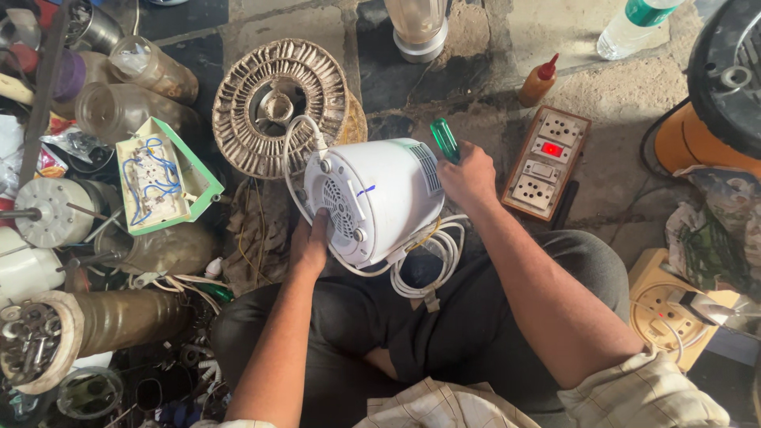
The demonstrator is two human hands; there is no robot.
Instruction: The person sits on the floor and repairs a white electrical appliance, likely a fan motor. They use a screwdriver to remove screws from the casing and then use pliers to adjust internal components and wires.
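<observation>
A white appliance base (379, 198) lies tilted on my lap, its underside with round feet and vent slots turned toward my left. My left hand (309, 242) presses flat against that underside. My right hand (468, 176) rests on the far right side of the base and grips a screwdriver with a green handle (445, 140), the handle pointing up and away. The white power cord (432, 257) loops out of the base and lies coiled on my dark trousers.
A round metal coil disc (277, 99) lies behind the base. A wooden switchboard with a lit red switch (547, 162) sits at right. An open green-rimmed box with blue wires (162, 178), jars, motors and scrap crowd the left. A blender jar (418, 28) and bottles stand behind.
</observation>
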